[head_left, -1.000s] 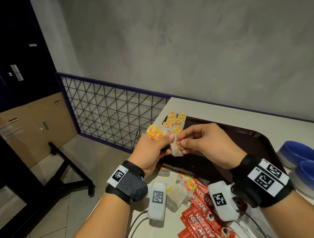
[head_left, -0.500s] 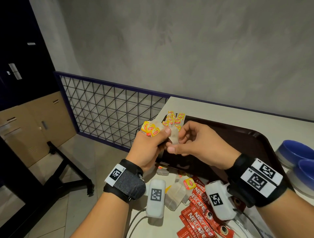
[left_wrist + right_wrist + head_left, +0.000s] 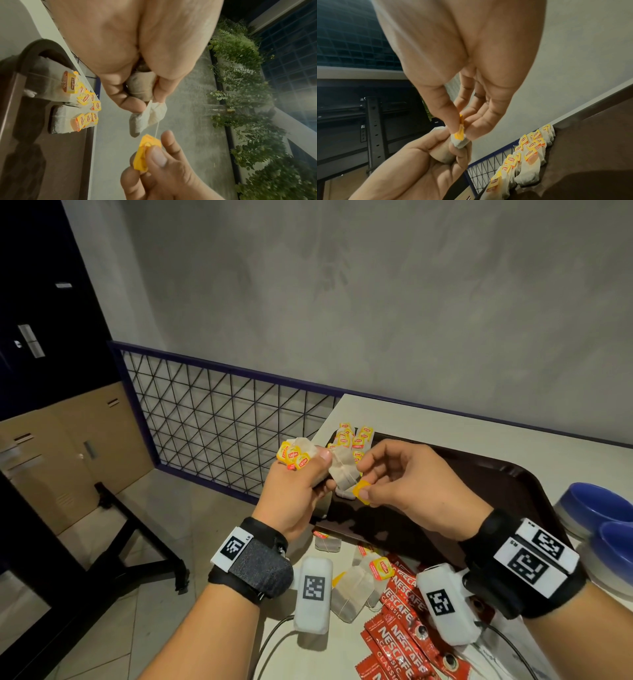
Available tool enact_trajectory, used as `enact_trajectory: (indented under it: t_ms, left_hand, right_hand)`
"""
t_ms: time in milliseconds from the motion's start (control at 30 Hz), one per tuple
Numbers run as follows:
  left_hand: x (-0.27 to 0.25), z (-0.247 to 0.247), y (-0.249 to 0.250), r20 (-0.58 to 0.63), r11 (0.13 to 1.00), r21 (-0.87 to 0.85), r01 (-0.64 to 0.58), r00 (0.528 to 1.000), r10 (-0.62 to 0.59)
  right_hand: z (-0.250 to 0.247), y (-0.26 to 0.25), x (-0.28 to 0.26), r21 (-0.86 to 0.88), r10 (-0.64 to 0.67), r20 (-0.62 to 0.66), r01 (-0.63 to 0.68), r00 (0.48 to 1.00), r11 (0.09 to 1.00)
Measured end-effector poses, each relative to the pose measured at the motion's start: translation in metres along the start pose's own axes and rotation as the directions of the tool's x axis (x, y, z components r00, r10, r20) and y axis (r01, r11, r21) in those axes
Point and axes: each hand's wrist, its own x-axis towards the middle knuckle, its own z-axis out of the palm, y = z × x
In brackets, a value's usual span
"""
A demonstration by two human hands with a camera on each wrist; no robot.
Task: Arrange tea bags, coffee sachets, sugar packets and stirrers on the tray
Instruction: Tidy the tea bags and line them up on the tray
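My left hand (image 3: 320, 470) grips a bunch of tea bags (image 3: 296, 455) with yellow tags, held above the tray's near left corner. One tea bag (image 3: 343, 470) sticks out of that grip toward my right hand (image 3: 362, 486), which pinches its yellow tag (image 3: 361, 491) between thumb and forefinger. In the left wrist view the bag (image 3: 147, 119) hangs from the fingers, its string running to the tag (image 3: 145, 151). The dark brown tray (image 3: 496, 474) holds two rows of tea bags (image 3: 352, 438) at its far left corner, and the right wrist view shows those rows (image 3: 527, 155) too.
Loose tea bags (image 3: 354, 590) and red coffee sachets (image 3: 404, 607) lie on the white table (image 3: 445, 422) in front of the tray. Two blue bowls (image 3: 596, 508) stand at the right. A wire-grid railing (image 3: 222, 422) borders the table's left edge, with floor below.
My right hand has drawn the yellow tag out and down to the right, away from the bag in my left hand. Both hands stay over the tray's near left corner.
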Motion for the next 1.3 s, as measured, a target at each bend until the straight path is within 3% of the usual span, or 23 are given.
enact_trajectory:
  t_ms: [200,333,500,700,867,1000,1133,1300]
  left_hand:
    - [0.006,-0.005,-0.003,-0.152,0.996,-0.078,0.054,0.986,-0.065]
    - [0.005,-0.005,0.001,-0.186,0.991,-0.119,0.053,0.98,-0.074]
    - [0.007,-0.007,0.003,-0.233,0.982,-0.177,0.061,0.967,-0.102]
    - [0.007,-0.006,0.004,-0.22,0.968,-0.242,0.066,0.968,-0.121]
    - [0.007,-0.009,0.008,-0.133,0.977,-0.208,0.044,0.988,-0.073]
    - [0.003,-0.007,0.004,0.008,0.99,-0.124,0.074,0.997,-0.074]
    - [0.0,-0.006,0.0,0.176,0.998,0.018,0.062,0.982,-0.064]
    - [-0.003,-0.005,-0.004,0.275,0.991,0.125,0.05,0.958,-0.083]
  right_hand:
    - [-0.005,0.005,-0.006,-0.028,0.002,-0.038,-0.003,0.999,1.0]
    - [-0.012,0.008,-0.014,-0.1,-0.018,-0.039,0.014,0.999,0.995]
    - [-0.017,0.006,-0.023,-0.041,-0.041,0.134,0.047,0.99,0.998]
    - [-0.017,0.012,-0.023,-0.022,-0.047,0.179,0.052,0.983,0.998]
    - [-0.019,0.017,-0.019,-0.074,-0.019,0.113,0.027,0.993,0.997]
    - [-0.019,0.019,-0.014,-0.07,0.001,0.074,0.004,0.997,0.998]
    - [-0.019,0.019,-0.011,0.009,0.002,0.006,-0.002,1.0,1.0]
    - [-0.021,0.021,-0.008,0.091,-0.022,-0.065,0.028,0.998,0.996]
